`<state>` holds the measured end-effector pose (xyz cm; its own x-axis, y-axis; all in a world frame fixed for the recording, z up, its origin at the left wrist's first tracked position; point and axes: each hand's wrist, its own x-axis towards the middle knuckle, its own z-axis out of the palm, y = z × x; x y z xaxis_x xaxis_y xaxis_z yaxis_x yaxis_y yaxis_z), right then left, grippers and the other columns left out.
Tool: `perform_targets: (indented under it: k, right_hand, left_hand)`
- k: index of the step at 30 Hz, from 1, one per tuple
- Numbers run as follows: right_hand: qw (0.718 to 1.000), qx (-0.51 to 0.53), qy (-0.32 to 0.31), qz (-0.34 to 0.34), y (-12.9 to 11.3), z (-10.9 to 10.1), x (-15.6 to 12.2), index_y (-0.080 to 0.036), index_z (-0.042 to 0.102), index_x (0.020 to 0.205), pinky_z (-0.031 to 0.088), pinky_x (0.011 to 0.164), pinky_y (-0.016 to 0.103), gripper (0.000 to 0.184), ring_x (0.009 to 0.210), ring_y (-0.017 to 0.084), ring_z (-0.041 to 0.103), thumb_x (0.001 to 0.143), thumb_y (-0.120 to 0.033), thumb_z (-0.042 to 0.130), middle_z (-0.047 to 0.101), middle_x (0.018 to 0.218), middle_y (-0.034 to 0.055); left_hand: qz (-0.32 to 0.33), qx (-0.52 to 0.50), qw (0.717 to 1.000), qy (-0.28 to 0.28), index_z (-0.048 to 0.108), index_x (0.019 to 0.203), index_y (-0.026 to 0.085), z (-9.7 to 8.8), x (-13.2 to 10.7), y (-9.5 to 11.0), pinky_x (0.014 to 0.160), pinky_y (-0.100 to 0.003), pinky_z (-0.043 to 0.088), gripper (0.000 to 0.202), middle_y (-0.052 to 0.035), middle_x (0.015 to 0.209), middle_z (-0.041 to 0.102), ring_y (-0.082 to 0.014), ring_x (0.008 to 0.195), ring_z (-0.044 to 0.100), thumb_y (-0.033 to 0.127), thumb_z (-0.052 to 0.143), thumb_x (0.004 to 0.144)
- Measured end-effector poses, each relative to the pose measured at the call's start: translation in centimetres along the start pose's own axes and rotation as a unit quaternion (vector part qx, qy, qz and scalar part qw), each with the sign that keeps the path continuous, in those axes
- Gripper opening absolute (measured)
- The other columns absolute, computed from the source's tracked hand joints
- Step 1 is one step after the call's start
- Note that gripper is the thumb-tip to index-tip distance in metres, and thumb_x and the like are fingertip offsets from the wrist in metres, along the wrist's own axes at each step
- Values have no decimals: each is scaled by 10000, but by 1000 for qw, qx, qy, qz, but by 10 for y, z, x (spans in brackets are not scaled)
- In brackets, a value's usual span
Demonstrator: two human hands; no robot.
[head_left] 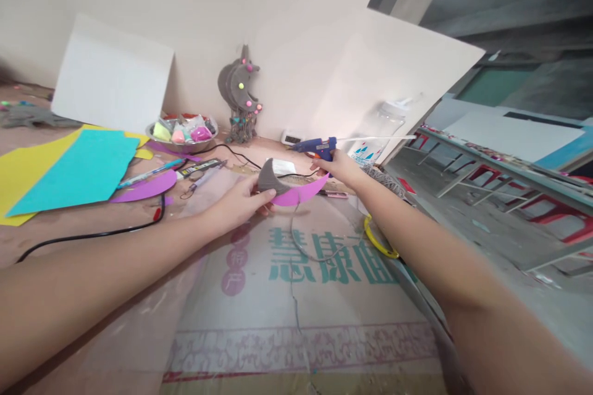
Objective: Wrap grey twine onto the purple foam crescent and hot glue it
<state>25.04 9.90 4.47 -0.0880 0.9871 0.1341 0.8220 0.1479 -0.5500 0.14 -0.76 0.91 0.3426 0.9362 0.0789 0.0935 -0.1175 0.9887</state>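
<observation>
Centrally, pinches a grey felt piece (271, 179) and a pink foam crescent (301, 194) together in the left hand (241, 200), fingers closed on both, just above the cardboard sheet (296, 302). Grips a blue glue gun (319, 147) in the right hand (338, 166), fingers wrapped round the handle, nozzle pointing left, just behind the crescent's right tip. Works close to the right table edge (424, 308), running diagonally toward the near corner, with a yellow ring (380, 241) lying just beside it. Leaves open room on the flat, printed, creased cardboard between the forearms. Crowds the left side with a smooth teal sheet (78, 173) over a yellow sheet (18, 179), a purple crescent (148, 187) and a thin black cable (92, 236) curving across the tabletop. Lines the rear wall with a round metal bowl (152, 131) of coloured lumps, a grey crescent ornament (241, 89) dotted with pompoms, a white board (111, 77) propped upright and a clear plastic bottle (382, 126) near the gun.
</observation>
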Motion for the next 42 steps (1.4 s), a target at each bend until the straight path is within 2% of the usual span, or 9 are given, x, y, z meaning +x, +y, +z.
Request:
perform_targets:
  k: [4, 6, 10, 15, 18, 23, 28, 35, 42]
  right_hand:
    - [995, 96, 24, -29, -7, -14, -34, -121, 659, 947, 497, 638, 241, 252, 699, 147, 649, 820, -292, 525, 713, 862, 101]
    - [986, 153, 43, -58, -6, -15, -55, -135, 666, 969, 492, 654, 243, 248, 733, 156, 651, 797, -252, 532, 705, 834, 78]
    - [982, 161, 41, -87, -2, -6, -96, -151, 678, 907, 464, 608, 256, 207, 642, 151, 593, 784, -284, 578, 626, 633, 17]
    - [970, 201, 14, -132, -3, 10, -126, -189, 644, 998, 489, 679, 288, 247, 691, 149, 598, 845, -363, 561, 653, 785, 31]
    - [975, 186, 14, -118, -7, 14, -132, -192, 631, 934, 495, 674, 296, 250, 672, 144, 587, 846, -411, 547, 648, 838, 37]
    - [992, 100, 21, -68, -4, 18, -133, -203, 636, 800, 507, 683, 327, 317, 670, 182, 601, 816, -505, 539, 625, 674, 21]
    - [990, 129, 2, -59, 3, 23, -130, -232, 680, 844, 522, 801, 349, 327, 825, 207, 654, 819, -527, 541, 705, 888, 36]
    - [990, 128, 0, -55, 2, 24, -129, -224, 671, 823, 532, 790, 341, 339, 784, 197, 658, 815, -534, 536, 707, 845, 33]
    - [997, 72, 4, -39, -6, 22, -131, -206, 670, 789, 511, 768, 348, 349, 782, 209, 646, 796, -529, 536, 695, 802, 36]
  left_hand:
    - [-3, -3, 1000, 12, 534, 876, 147, 1, -2, 5, 614, -262, 473, 137, -3, 671, 615, -127, 610, 579, 270, 567, 828]
    - [-10, -8, 1000, 20, 538, 871, 145, 2, -1, 5, 609, -255, 476, 117, -4, 671, 609, -126, 611, 584, 250, 565, 828]
    - [-9, -22, 999, 25, 539, 898, 146, 3, 0, 3, 574, -227, 477, 92, 7, 677, 587, -110, 599, 580, 216, 544, 839]
    - [-42, -41, 998, 26, 514, 1014, 166, 3, -2, 2, 494, -215, 455, 185, 28, 642, 567, -96, 504, 532, 254, 528, 851]
    - [-31, -48, 998, 27, 516, 1005, 180, 4, -2, 2, 501, -216, 463, 179, 31, 647, 561, -100, 517, 543, 256, 536, 844]
    - [-44, -47, 997, 52, 532, 1027, 182, 5, -3, 4, 477, -182, 426, 190, 28, 670, 569, -83, 514, 542, 220, 534, 841]
    - [-47, -43, 997, 54, 530, 1017, 171, 5, -4, 6, 474, -186, 424, 186, 17, 688, 582, -93, 528, 565, 217, 533, 837]
    - [-20, -30, 997, 62, 560, 1004, 166, 4, -2, 5, 491, -203, 454, 212, 22, 692, 566, -98, 533, 553, 222, 566, 799]
    - [1, -33, 998, 47, 554, 1022, 169, 3, 0, -1, 490, -206, 462, 234, 22, 695, 565, -102, 539, 563, 246, 571, 801]
